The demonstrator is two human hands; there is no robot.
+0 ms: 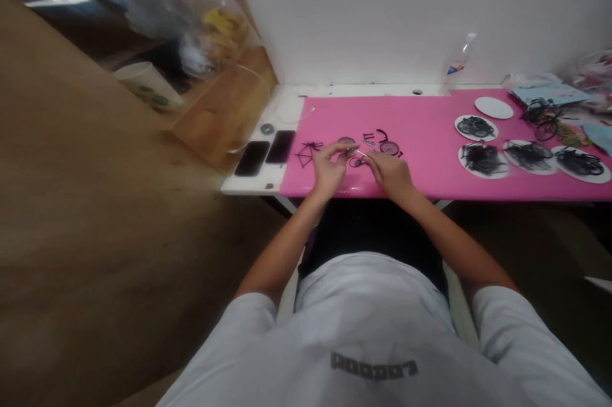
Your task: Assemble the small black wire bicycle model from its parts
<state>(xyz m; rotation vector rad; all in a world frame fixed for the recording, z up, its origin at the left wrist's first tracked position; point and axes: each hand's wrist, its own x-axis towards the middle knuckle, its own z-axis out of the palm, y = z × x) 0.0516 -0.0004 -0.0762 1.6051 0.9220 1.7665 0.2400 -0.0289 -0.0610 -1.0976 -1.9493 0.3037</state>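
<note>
Both of my hands meet above the pink mat near the table's front edge. My left hand [331,171] is closed in a pinch on a tiny part, too small to name. From the closed fingers of my right hand [393,172], a thin metal rod [362,154] points at that part; its other end is hidden in the hand. Around them lie miniature bicycle parts. A dark bicycle frame [305,155] is left of my left hand. One small wheel [389,148] lies just beyond my right hand, another wheel [347,140] behind my left fingers. A small round part [356,162] sits beneath the hands.
Two phones [252,159] lie on the white table at the left. To the right, several white plates [494,108] stand, most holding black parts. A dark miniature bicycle [545,123] is beyond them. A clear bottle [459,62] stands by the wall. Further left is a cardboard box [229,107].
</note>
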